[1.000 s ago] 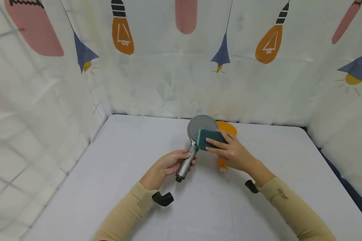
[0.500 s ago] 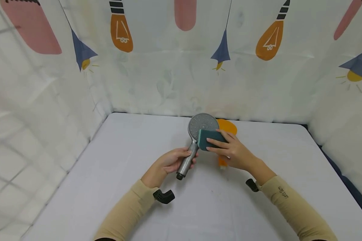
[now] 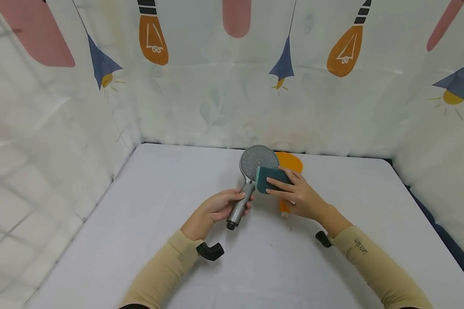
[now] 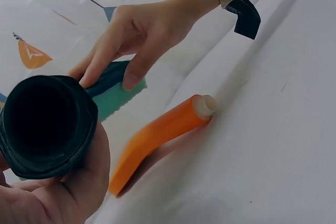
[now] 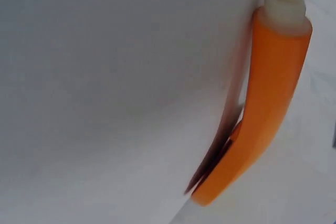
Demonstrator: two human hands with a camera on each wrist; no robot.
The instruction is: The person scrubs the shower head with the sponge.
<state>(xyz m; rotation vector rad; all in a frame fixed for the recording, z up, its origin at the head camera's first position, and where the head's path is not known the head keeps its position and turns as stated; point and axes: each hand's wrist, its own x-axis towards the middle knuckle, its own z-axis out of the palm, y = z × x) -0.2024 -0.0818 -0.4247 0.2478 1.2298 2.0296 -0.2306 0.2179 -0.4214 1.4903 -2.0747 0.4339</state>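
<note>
My left hand (image 3: 218,208) grips the grey handle of a shower head (image 3: 258,161), which is raised above the table with its round nozzle face upward and tilted away. In the left wrist view the dark hollow end of the handle (image 4: 47,124) is close to the camera. A teal sponge (image 3: 268,180) with a lighter green layer is pinched between the fingers and thumb of my right hand (image 3: 301,195). Its left edge lies against or just beside the shower head's neck; I cannot tell if they touch.
An orange shower head (image 3: 290,162) lies on the white-covered table (image 3: 170,180) behind my right hand, partly hidden. Its orange handle with a pale end (image 5: 273,77) shows in the right wrist view. A patterned cloth wall (image 3: 216,94) stands along the table's back edge.
The sponge has shifted slightly to the right against the shower head. Both hands keep their holds, and the head view has tilted a little.
</note>
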